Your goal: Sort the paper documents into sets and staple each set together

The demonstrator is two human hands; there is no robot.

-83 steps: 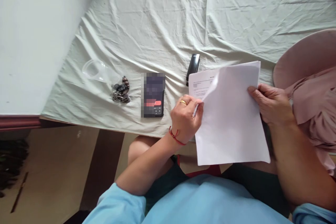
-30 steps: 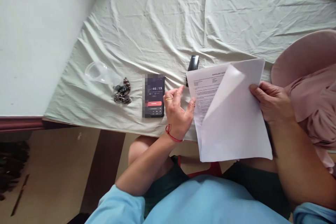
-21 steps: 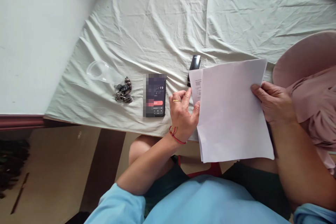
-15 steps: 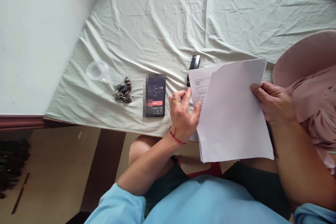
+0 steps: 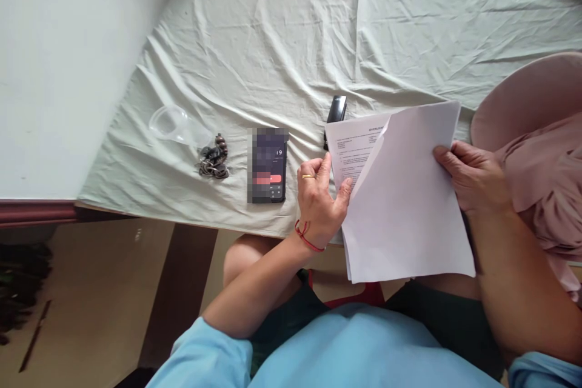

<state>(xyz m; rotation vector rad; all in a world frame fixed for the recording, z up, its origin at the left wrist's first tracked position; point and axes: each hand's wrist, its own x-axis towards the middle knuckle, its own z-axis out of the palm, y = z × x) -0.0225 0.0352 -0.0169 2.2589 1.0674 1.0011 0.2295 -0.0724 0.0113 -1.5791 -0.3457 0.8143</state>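
A stack of paper sheets [image 5: 404, 200] is held tilted over the table's front edge and my lap. The blank top sheet is folded back at its upper left, showing a printed page [image 5: 352, 142] beneath. My right hand [image 5: 477, 176] is closed on the right edge, thumb on top and fingers hidden behind. At the left edge, my left hand [image 5: 321, 194] has its thumb against the sheets and its fingers curled, closed on the edge. Just beyond the stack's upper left corner lies a black stapler [image 5: 336, 110], partly covered by the paper.
Left of my left hand lies a phone [image 5: 268, 163] with its screen lit. Farther left are a bunch of keys [image 5: 213, 160] and a clear plastic cup [image 5: 170, 124]. A wrinkled pale cloth [image 5: 273, 42] covers the table. Pink fabric [image 5: 536, 176] is at right.
The top sheet's upper left corner has folded farther right, baring more of the printed page, including a heading. My left hand has shifted slightly right; my right hand stays put.
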